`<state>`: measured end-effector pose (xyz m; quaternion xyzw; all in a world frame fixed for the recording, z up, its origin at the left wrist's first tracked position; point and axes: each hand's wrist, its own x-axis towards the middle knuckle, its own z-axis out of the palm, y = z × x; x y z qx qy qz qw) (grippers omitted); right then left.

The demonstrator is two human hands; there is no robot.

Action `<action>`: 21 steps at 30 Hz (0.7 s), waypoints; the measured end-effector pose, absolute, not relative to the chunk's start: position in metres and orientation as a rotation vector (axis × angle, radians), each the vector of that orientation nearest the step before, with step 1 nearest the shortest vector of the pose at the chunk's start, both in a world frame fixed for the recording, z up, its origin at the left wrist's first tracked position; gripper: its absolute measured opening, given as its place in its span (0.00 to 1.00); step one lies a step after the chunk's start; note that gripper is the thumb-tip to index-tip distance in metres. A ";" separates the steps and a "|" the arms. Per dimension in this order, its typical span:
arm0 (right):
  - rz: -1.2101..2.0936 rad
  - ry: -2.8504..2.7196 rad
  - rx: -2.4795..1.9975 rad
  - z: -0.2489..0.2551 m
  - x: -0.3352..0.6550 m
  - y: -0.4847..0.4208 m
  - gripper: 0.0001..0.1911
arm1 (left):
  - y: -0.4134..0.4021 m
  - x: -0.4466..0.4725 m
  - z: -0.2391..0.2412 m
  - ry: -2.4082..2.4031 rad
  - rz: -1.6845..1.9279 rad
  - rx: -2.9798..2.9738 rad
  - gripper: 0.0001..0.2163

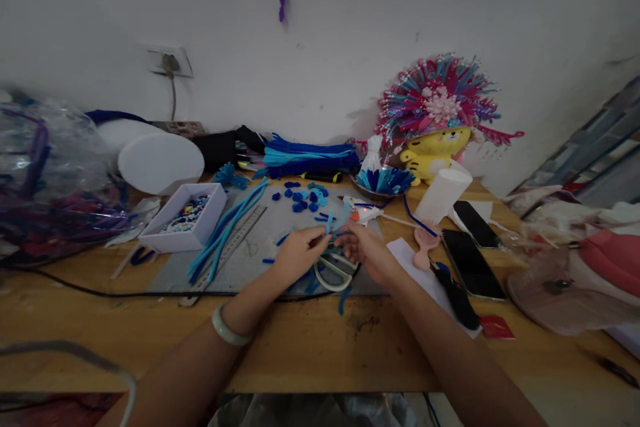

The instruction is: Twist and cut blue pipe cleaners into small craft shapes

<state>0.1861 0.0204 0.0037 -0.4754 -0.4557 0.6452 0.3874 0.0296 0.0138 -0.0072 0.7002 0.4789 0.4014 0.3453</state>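
Note:
My left hand (301, 255) is closed in a pinch on a short light blue pipe cleaner (329, 221), which stands up from the fingertips. Close beside it, the fingers of my right hand (369, 252) are closed around another light blue pipe cleaner piece (345, 212). Below both hands lie the white-handled scissors (334, 275), their blades hidden. Dark blue cut pieces (269, 260) are scattered around on the grey mat (240, 273). Beyond the hands, several small blue curled pieces (300, 200) form a loose group.
Left are long blue pipe cleaners (225, 233), a metal ruler (235, 244) and a white box (200, 223) of beads. A glue gun (367, 215) and a bowl (357, 181) stand behind my right hand. Phones (473, 263) lie right. A black cable (120, 293) crosses the table.

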 end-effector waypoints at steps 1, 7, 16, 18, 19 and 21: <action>1.717 -1.092 -1.193 0.006 0.186 0.019 0.15 | 0.013 0.028 -0.008 1.265 1.027 1.924 0.05; 1.841 -1.055 -1.043 0.011 0.187 0.016 0.07 | 0.011 0.026 -0.008 1.295 0.929 2.220 0.06; 1.458 -1.451 -1.058 0.002 0.190 0.023 0.11 | 0.013 0.032 -0.001 1.110 1.017 1.389 0.13; 1.280 -1.617 -1.047 0.002 0.192 0.023 0.08 | 0.013 0.030 -0.001 0.957 0.918 1.176 0.12; 1.162 -1.705 -1.058 0.003 0.193 0.023 0.06 | 0.013 0.028 -0.001 0.888 0.870 1.093 0.11; 0.898 -1.867 -1.076 0.005 0.194 0.023 0.05 | 0.014 0.026 -0.002 0.784 0.793 0.970 0.10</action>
